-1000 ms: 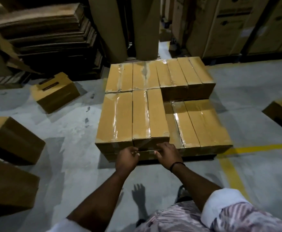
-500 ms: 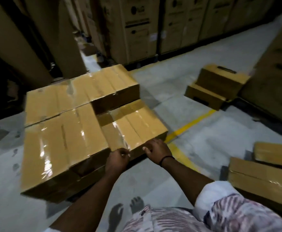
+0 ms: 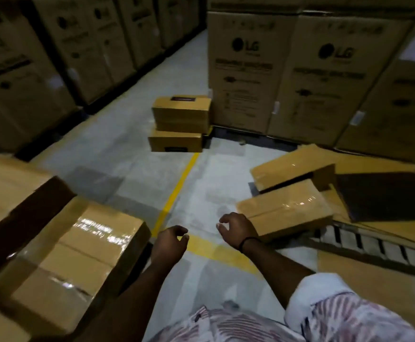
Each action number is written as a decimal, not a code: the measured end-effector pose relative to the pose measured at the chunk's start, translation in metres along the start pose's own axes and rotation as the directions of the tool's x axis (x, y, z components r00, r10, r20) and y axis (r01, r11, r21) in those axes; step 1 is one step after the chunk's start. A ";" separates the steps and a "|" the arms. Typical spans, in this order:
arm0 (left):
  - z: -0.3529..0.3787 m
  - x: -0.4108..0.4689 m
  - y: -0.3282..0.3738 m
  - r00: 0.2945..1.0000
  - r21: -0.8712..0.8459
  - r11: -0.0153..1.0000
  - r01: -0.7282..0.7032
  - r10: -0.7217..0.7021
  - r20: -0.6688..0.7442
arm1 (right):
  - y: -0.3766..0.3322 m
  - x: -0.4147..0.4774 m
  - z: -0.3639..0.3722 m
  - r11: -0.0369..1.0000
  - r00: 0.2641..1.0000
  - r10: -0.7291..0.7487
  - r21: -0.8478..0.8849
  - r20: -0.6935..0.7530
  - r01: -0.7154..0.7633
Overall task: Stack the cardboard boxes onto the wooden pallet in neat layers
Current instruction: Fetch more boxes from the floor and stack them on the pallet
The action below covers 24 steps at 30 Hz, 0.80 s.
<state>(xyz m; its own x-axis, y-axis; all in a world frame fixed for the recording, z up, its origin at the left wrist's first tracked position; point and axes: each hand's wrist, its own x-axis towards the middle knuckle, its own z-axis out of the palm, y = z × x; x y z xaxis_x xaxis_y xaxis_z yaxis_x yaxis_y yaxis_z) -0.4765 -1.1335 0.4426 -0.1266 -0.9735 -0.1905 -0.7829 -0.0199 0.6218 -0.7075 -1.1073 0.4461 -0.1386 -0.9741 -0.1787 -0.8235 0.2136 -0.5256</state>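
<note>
Here, both hands are hovering empty over the smooth grey concrete floor [image 3: 137, 154]. The left hand [image 3: 170, 241] and the right hand [image 3: 237, 229] are each showing loosely curled fingers that are gripping nothing. A thin dark band [image 3: 247, 243] is circling the right wrist.

The stacked cardboard boxes [image 3: 78, 243] are sitting at the left edge of the view, just beside the left forearm. Their flat tan tops are sealed with glossy clear tape that is catching the light, and one corner is stepping down to a lower layer.

To the right, two loose boxes [image 3: 285, 213] of the same taped brown cardboard are lying tilted against each other, the nearer one just beside the right hand. A dark flat sheet [image 3: 386, 193] is resting beyond them.

A painted yellow line [image 3: 177, 191] is running across the floor between the hands and a small pair of boxes [image 3: 181, 112] piled one on the other. Tall printed cartons [image 3: 246, 70] are lining the background.
</note>
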 end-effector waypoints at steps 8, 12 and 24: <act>0.062 0.056 0.079 0.954 0.044 0.974 -0.223 0.209 0.214 | 0.098 -0.008 -0.033 0.859 0.874 0.468 0.299 -0.131 -0.416; 0.081 0.096 0.108 0.905 0.058 0.944 -0.326 0.293 0.309 | 0.130 0.009 -0.038 0.765 0.797 0.600 0.343 -0.074 -0.544; 0.110 0.301 0.184 0.748 0.101 0.830 -0.549 0.434 0.502 | 0.161 0.142 -0.078 0.663 0.661 0.730 0.410 -0.172 -0.626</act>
<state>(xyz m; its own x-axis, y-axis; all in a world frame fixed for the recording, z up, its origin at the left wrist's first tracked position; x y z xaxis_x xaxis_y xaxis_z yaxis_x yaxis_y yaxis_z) -0.7258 -1.4055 0.4160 -0.7400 -0.6228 -0.2539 -0.6417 0.5406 0.5440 -0.9022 -1.2174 0.4007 -0.7878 -0.5007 -0.3588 -0.2338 0.7819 -0.5779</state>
